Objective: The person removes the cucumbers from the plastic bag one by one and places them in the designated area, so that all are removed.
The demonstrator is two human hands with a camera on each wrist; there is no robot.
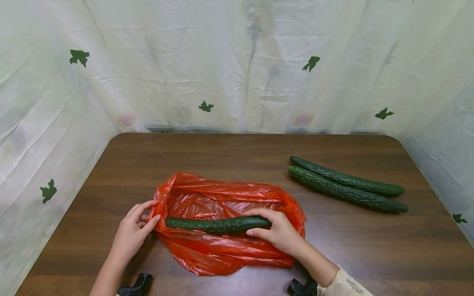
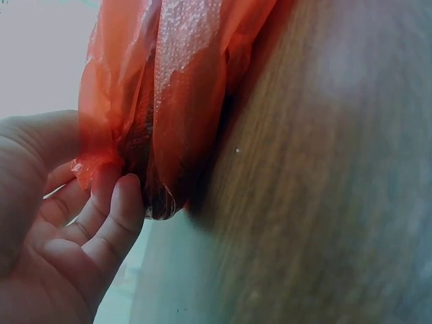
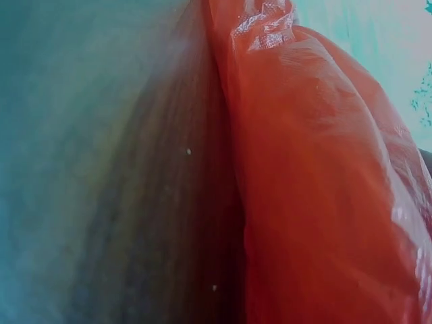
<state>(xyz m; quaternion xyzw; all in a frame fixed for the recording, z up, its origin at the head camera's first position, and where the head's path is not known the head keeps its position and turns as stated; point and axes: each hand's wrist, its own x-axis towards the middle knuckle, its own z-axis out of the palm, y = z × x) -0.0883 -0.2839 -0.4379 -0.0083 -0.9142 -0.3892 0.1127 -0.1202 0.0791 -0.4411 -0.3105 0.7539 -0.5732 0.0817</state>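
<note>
A red plastic bag (image 1: 220, 253) lies spread with its mouth open upward on the table. Inside it rests a dark green cucumber (image 1: 217, 225), lying lengthwise. My right hand (image 1: 277, 231) grips the cucumber's right end between thumb and fingers. At the bag's left edge, my left hand (image 1: 134, 229) pinches the plastic. The left wrist view shows that hand (image 2: 88, 216) with thumb and fingers on the gathered red film (image 2: 182, 101). Only the bag's outer side (image 3: 310, 169) appears in the right wrist view; the right hand is hidden there.
Two more cucumbers (image 1: 350, 193) lie side by side at the back right of the brown wooden table (image 1: 205, 155). A pale curtain (image 1: 165, 65) with green leaf shapes hangs behind and along both sides. A black device (image 1: 304, 290) sits by the right wrist.
</note>
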